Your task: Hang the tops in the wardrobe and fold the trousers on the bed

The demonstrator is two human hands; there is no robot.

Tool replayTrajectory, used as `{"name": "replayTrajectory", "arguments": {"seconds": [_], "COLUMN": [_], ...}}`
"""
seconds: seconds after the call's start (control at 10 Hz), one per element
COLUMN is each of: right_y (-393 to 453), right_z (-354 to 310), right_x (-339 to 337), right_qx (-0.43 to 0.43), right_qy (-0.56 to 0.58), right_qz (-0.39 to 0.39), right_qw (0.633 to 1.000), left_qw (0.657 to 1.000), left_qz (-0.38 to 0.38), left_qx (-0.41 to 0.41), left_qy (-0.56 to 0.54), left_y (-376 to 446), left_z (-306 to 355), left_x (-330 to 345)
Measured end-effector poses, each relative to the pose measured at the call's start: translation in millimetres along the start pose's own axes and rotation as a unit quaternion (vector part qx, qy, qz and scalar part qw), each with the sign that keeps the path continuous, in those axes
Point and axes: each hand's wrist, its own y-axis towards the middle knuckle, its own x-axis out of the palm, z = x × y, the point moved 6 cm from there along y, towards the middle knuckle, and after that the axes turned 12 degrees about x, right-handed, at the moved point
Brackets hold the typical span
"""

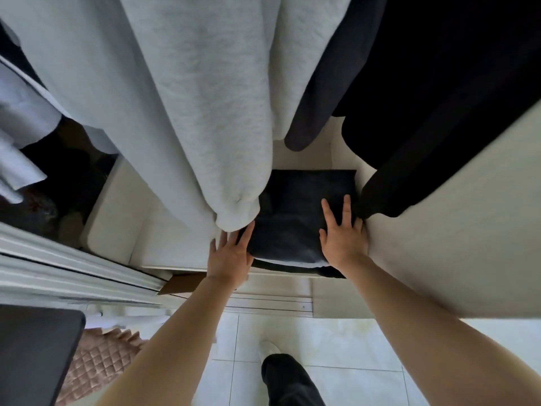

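Under the hanging tops [187, 106], folded trousers [295, 218] lay on the wardrobe floor [178, 241], between both hands: left hand [229, 254] flat at the left edge, right hand [342, 240] on top, fingers spread straight.

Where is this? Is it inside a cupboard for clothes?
Yes, most likely a bedroom wardrobe. A grey top and black tops hang down, and both hands, left hand and right hand, press flat on folded dark trousers on its white shelf.
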Motion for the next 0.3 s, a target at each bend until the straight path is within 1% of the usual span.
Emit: {"name": "replayTrajectory", "arguments": {"seconds": [0.1,0.2,0.3], "right_y": [-22,-58,-100], "right_z": [-7,-16,-23], "right_x": [-14,-23,-30], "right_qx": [0.008,-0.02,-0.066], "right_qy": [-0.016,-0.004,0.036], "right_qz": [0.01,0.005,0.013], "right_qw": [1.0,1.0,0.997], "left_qw": [0.999,0.999,0.998], "left_qz": [-0.048,-0.031,0.033], "left_qx": [0.01,-0.004,-0.001], "left_qy": [0.008,-0.024,-0.05], "left_y": [-27,-58,-91], "left_z": [-1,5,19], "left_x": [0,-14,-34]}}
